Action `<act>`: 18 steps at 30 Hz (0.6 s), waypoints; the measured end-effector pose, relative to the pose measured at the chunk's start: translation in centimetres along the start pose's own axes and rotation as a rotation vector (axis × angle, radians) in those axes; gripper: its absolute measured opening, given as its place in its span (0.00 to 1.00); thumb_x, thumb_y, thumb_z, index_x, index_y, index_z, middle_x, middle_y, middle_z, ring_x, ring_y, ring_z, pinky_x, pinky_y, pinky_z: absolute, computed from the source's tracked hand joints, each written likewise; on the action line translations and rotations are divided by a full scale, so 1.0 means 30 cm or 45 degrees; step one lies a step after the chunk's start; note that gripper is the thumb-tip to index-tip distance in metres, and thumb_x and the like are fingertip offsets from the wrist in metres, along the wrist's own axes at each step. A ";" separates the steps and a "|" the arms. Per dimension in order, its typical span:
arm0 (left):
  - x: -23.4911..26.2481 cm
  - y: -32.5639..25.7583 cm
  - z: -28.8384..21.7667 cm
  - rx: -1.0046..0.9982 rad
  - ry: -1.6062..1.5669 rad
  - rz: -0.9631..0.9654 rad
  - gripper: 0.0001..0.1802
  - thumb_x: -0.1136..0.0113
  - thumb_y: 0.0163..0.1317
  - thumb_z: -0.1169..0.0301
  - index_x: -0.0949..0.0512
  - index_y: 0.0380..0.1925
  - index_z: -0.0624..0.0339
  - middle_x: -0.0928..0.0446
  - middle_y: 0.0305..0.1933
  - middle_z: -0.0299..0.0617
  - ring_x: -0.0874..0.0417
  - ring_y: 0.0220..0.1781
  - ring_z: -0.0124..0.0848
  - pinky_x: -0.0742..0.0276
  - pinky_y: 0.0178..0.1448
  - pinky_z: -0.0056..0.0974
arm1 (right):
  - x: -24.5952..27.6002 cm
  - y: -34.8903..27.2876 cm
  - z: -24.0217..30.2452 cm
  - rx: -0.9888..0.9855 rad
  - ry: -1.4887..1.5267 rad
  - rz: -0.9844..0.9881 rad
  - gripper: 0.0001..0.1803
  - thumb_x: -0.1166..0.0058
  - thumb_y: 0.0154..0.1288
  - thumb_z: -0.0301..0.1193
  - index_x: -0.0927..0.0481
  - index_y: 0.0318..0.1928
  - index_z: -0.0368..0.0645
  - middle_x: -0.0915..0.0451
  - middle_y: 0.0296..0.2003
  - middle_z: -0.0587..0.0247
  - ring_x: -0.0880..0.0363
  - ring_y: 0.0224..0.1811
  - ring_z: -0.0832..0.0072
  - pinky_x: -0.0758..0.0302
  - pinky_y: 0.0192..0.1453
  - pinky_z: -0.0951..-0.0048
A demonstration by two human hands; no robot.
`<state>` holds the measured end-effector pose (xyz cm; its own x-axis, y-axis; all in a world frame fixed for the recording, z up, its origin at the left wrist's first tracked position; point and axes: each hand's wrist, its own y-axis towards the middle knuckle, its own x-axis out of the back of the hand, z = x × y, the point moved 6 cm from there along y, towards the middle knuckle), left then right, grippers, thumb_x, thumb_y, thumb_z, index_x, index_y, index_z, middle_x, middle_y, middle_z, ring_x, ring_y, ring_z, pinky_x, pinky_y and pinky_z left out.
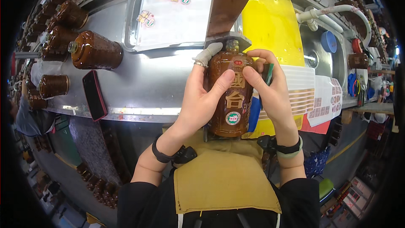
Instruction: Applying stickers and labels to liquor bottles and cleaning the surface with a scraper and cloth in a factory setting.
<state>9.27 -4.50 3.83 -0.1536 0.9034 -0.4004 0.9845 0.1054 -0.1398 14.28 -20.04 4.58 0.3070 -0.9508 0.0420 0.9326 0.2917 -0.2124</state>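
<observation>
A glossy brown bottle point(233, 99) lies in front of me, its clear glass neck pointing away against a wooden stand. Gold characters, a red oval and a round green-and-white emblem decorate its upper face. My left hand point(200, 97) grips the bottle's left side, thumb pressed on the gold decal; a whitish cover wraps one fingertip. On the opposite side my right hand point(273, 90) holds it too, its thumb on the decal near the shoulder. A flat green piece point(269, 74) shows by the right fingers; whether they grip it, I cannot tell.
A wooden post point(230, 4) rises beyond the bottle. To its left, a metal tray point(128, 21) carries white sheeting and loose decals. A yellow board point(272, 25) and printed sheets point(327, 101) lie right, near a sink with a blue bowl point(328, 41). Leftward are a phone point(94, 95) and brown bottles point(97, 50).
</observation>
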 end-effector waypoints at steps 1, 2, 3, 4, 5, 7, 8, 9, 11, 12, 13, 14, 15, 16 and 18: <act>0.000 0.001 -0.001 0.018 -0.016 -0.007 0.32 0.38 0.73 0.72 0.39 0.72 0.68 0.28 0.67 0.49 0.25 0.68 0.34 0.28 0.71 0.40 | -0.001 0.000 -0.001 -0.002 0.001 -0.001 0.20 0.32 0.68 0.32 0.22 0.56 0.42 0.38 0.32 0.79 0.41 0.33 0.89 0.42 0.37 0.85; 0.002 0.003 0.000 0.021 -0.015 -0.007 0.32 0.38 0.73 0.72 0.39 0.72 0.68 0.28 0.67 0.49 0.25 0.68 0.34 0.28 0.71 0.40 | -0.001 0.001 0.000 -0.004 0.015 -0.004 0.20 0.32 0.68 0.32 0.22 0.57 0.43 0.38 0.32 0.79 0.41 0.33 0.89 0.42 0.37 0.86; 0.003 0.005 0.002 0.017 -0.010 0.006 0.32 0.38 0.73 0.72 0.39 0.72 0.68 0.28 0.67 0.49 0.25 0.68 0.34 0.28 0.71 0.40 | -0.001 0.001 0.000 -0.006 0.029 -0.008 0.21 0.31 0.67 0.32 0.22 0.57 0.43 0.39 0.33 0.80 0.42 0.33 0.90 0.43 0.37 0.86; 0.003 0.006 0.003 0.013 -0.005 0.018 0.32 0.38 0.73 0.72 0.39 0.72 0.68 0.28 0.67 0.49 0.25 0.68 0.34 0.28 0.71 0.40 | 0.001 0.001 -0.002 -0.008 0.030 -0.008 0.21 0.31 0.67 0.32 0.22 0.57 0.43 0.39 0.33 0.80 0.42 0.33 0.90 0.43 0.37 0.86; 0.003 0.007 0.005 0.014 -0.004 0.017 0.32 0.38 0.73 0.72 0.39 0.72 0.68 0.28 0.67 0.49 0.25 0.68 0.34 0.28 0.71 0.40 | 0.004 0.001 -0.004 -0.006 0.014 -0.004 0.21 0.31 0.67 0.32 0.22 0.57 0.43 0.37 0.34 0.78 0.39 0.35 0.88 0.40 0.39 0.85; 0.003 0.006 0.005 -0.005 0.013 0.009 0.32 0.39 0.73 0.74 0.39 0.72 0.68 0.28 0.68 0.49 0.25 0.68 0.33 0.28 0.71 0.40 | 0.012 0.001 0.000 -0.006 -0.002 -0.001 0.21 0.31 0.67 0.32 0.22 0.57 0.42 0.35 0.35 0.76 0.37 0.36 0.86 0.37 0.41 0.84; 0.002 0.004 0.006 -0.003 0.012 0.009 0.32 0.39 0.73 0.74 0.39 0.72 0.68 0.28 0.68 0.49 0.25 0.68 0.33 0.28 0.71 0.40 | 0.013 0.003 0.018 0.023 -0.169 0.024 0.21 0.33 0.68 0.31 0.23 0.59 0.41 0.33 0.38 0.72 0.35 0.39 0.82 0.34 0.45 0.80; 0.002 0.002 0.009 0.019 -0.026 0.005 0.30 0.41 0.75 0.72 0.39 0.72 0.68 0.28 0.68 0.48 0.25 0.68 0.33 0.28 0.71 0.40 | 0.014 0.004 0.038 0.052 -0.336 0.048 0.22 0.35 0.70 0.29 0.25 0.60 0.39 0.31 0.40 0.68 0.32 0.42 0.79 0.31 0.49 0.77; 0.007 0.002 0.014 0.039 -0.062 0.004 0.29 0.43 0.77 0.70 0.39 0.72 0.68 0.28 0.68 0.48 0.25 0.68 0.32 0.28 0.71 0.40 | 0.033 0.000 0.094 0.156 -0.382 0.005 0.22 0.38 0.70 0.27 0.27 0.62 0.37 0.29 0.42 0.64 0.30 0.46 0.75 0.30 0.53 0.74; 0.013 0.005 0.022 0.054 -0.183 0.003 0.27 0.49 0.80 0.65 0.38 0.72 0.68 0.27 0.67 0.48 0.24 0.67 0.32 0.27 0.71 0.40 | 0.040 -0.003 0.133 0.259 -0.428 -0.039 0.23 0.41 0.71 0.25 0.29 0.64 0.35 0.28 0.44 0.59 0.28 0.49 0.71 0.29 0.56 0.71; 0.020 0.005 0.035 0.069 -0.302 -0.002 0.27 0.54 0.82 0.60 0.38 0.72 0.68 0.26 0.67 0.48 0.24 0.67 0.32 0.27 0.70 0.40 | 0.034 -0.004 0.179 0.497 -0.617 -0.073 0.23 0.47 0.71 0.21 0.31 0.65 0.34 0.26 0.46 0.53 0.25 0.49 0.66 0.28 0.56 0.70; 0.021 0.005 0.029 0.070 -0.303 0.000 0.27 0.54 0.82 0.60 0.38 0.72 0.68 0.26 0.67 0.48 0.24 0.67 0.32 0.27 0.70 0.40 | 0.017 -0.015 0.238 0.671 -0.677 -0.139 0.20 0.47 0.69 0.19 0.27 0.60 0.34 0.23 0.44 0.52 0.22 0.47 0.59 0.25 0.55 0.66; 0.013 0.005 0.024 0.101 -0.297 0.057 0.30 0.61 0.83 0.55 0.38 0.73 0.67 0.29 0.70 0.49 0.28 0.71 0.36 0.34 0.75 0.44 | -0.008 -0.025 0.288 0.773 -0.803 -0.005 0.18 0.46 0.66 0.18 0.25 0.56 0.35 0.22 0.42 0.53 0.21 0.46 0.58 0.25 0.53 0.65; 0.002 0.003 0.016 0.130 -0.288 0.112 0.34 0.69 0.83 0.49 0.38 0.74 0.65 0.32 0.74 0.50 0.32 0.76 0.40 0.41 0.80 0.48 | -0.033 -0.037 0.327 0.875 -0.924 0.134 0.17 0.45 0.63 0.17 0.22 0.53 0.36 0.20 0.41 0.55 0.21 0.44 0.57 0.24 0.51 0.64; -0.001 0.000 0.007 0.141 -0.233 0.083 0.35 0.71 0.83 0.48 0.38 0.74 0.65 0.31 0.73 0.50 0.32 0.76 0.40 0.42 0.81 0.48 | -0.082 -0.037 0.352 0.965 -1.111 0.272 0.15 0.41 0.61 0.19 0.20 0.50 0.37 0.18 0.40 0.59 0.19 0.43 0.60 0.23 0.51 0.64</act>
<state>9.25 -4.61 3.66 -0.1127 0.8151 -0.5683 0.9792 -0.0060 -0.2028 14.49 -16.92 15.03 0.2220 -0.5674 0.7930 0.6305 0.7039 0.3272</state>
